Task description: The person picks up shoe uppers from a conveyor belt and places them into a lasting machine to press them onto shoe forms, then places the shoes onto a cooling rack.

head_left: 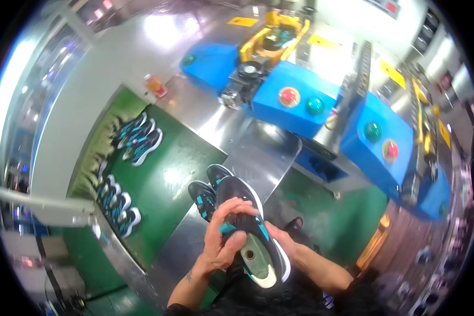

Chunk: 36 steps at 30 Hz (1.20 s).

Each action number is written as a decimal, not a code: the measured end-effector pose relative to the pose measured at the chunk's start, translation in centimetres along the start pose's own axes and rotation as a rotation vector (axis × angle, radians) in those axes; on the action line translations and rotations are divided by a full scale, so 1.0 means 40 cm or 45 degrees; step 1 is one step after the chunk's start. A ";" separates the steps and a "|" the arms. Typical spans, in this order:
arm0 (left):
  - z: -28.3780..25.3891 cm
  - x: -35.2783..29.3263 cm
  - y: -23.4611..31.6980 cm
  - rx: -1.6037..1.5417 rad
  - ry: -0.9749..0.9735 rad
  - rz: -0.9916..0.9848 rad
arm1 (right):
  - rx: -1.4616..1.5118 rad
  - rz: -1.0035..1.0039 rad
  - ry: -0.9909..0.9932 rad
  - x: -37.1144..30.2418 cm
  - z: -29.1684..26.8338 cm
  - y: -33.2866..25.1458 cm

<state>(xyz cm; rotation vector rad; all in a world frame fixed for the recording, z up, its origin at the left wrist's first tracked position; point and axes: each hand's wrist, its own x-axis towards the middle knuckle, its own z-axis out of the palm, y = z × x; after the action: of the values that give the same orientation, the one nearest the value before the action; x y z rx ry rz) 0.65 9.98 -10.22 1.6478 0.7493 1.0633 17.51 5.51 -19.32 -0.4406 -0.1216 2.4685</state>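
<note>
A black sneaker (231, 192) with teal patches and a white sole is held up in front of me, toe pointing away. Inside its opening sits a green shoe last (257, 253) with a round hole and a pale heel end. My left hand (221, 237) is closed over the upper from the left, fingers curled across the laces area. From the right, my right hand (283, 238) grips the sneaker along its side and sole. Just beyond it, a similar pair of dark sneakers (201, 197) rests on the metal table (180, 252), partly hidden by the held one.
On the left, several black sneakers (142, 147) lie in groups on a green conveyor belt (181, 158). Ahead stands a machine with blue control boxes (295, 102) bearing red and green buttons; its yellow clamp (258, 45) surrounds a shoe. A small orange bottle (156, 86) lies near the belt.
</note>
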 end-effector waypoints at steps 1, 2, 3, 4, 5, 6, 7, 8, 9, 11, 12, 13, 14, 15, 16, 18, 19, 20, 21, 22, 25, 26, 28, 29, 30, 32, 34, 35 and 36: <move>-0.026 -0.002 0.006 0.095 0.116 -0.009 | 0.030 -0.037 0.040 0.022 0.054 0.007; -0.049 -0.002 0.001 -0.043 0.180 -0.072 | 0.104 -0.081 0.053 0.054 0.068 0.035; -0.063 -0.004 -0.005 -0.189 0.249 -0.157 | 0.184 -0.118 0.079 0.077 0.077 0.063; -0.078 0.013 -0.001 -0.407 0.243 -0.238 | 0.276 -0.151 0.093 0.090 0.102 0.074; -0.093 0.011 -0.016 -0.568 0.238 -0.331 | 0.315 -0.290 0.038 0.103 0.113 0.097; -0.111 0.008 -0.022 -0.572 0.210 -0.452 | 0.312 -0.336 0.258 0.121 0.139 0.123; -0.127 0.006 -0.025 -0.565 0.181 -0.572 | 0.321 -0.371 0.476 0.135 0.160 0.146; -0.111 0.014 -0.041 -0.483 0.132 -0.566 | 0.515 -0.412 0.113 0.121 0.116 0.167; -0.117 0.018 -0.059 -0.401 0.038 -0.499 | 0.490 -0.523 0.280 0.133 0.111 0.191; -0.110 -0.013 -0.108 -0.371 -0.068 -0.329 | 0.465 -0.537 0.239 0.096 0.134 0.210; -0.088 -0.026 -0.117 -0.364 -0.069 -0.280 | 0.302 -0.625 0.417 0.077 0.141 0.222; -0.069 -0.046 -0.135 -0.457 -0.009 -0.258 | 0.013 -0.771 0.513 0.048 0.130 0.240; -0.055 -0.043 -0.152 -0.045 -0.206 0.158 | -0.609 -0.792 1.186 0.046 0.058 0.266; 0.006 -0.083 -0.040 0.081 -0.123 0.050 | -0.608 -1.125 1.187 -0.036 0.120 0.289; 0.017 -0.094 -0.049 -0.009 -0.175 0.190 | -0.740 -1.304 1.196 -0.117 0.148 0.326; 0.097 -0.103 -0.017 -0.178 -0.254 0.220 | -0.879 -1.552 1.264 -0.249 0.208 0.419; 0.146 -0.129 0.035 -0.242 -0.291 0.113 | -1.193 -1.742 1.320 -0.301 0.260 0.473; 0.203 -0.146 0.085 -0.273 -0.391 0.119 | -1.522 -1.898 1.391 -0.347 0.308 0.522; 0.256 -0.186 0.146 -0.305 -0.426 0.161 | -1.885 -2.007 1.418 -0.391 0.336 0.574; 0.326 -0.229 0.212 -0.379 -0.625 0.264 | -1.830 -1.736 1.518 -0.399 0.320 0.628; 0.534 -0.344 0.395 -0.661 -1.153 0.800 | -2.117 -2.463 2.099 -0.524 0.276 0.748; 0.596 -0.382 0.473 -0.653 -1.440 0.926 | -0.993 -2.375 1.815 -0.529 0.188 0.796; 0.702 -0.463 0.641 -0.680 -1.785 1.346 | -1.643 -2.641 2.326 -0.700 0.224 0.932; 0.749 -0.513 0.699 -0.702 -1.810 1.463 | -1.420 -2.643 2.394 -0.767 0.247 0.986; 0.780 -0.579 0.755 -0.768 -1.772 1.415 | -0.908 -2.639 2.333 -0.857 0.304 1.031; 0.824 -0.638 0.747 -0.901 -1.916 1.307 | 0.024 -2.762 1.802 -1.085 0.446 1.025; 0.850 -0.677 0.710 -0.962 -2.079 1.250 | -0.406 -2.867 2.935 -1.282 0.534 1.046; 0.859 -0.697 0.704 -0.951 -2.170 1.261 | -0.839 -2.518 3.645 -1.381 0.558 1.082; 0.860 -0.729 0.678 -0.910 -2.205 1.210 | -1.106 -1.913 4.469 -1.480 0.602 1.132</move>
<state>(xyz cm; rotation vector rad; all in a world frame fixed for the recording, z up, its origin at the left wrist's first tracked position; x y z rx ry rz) 19.08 -37.50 3.03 1.5187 -1.4501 0.0445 28.22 -65.69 11.51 2.7921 -0.0873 2.2441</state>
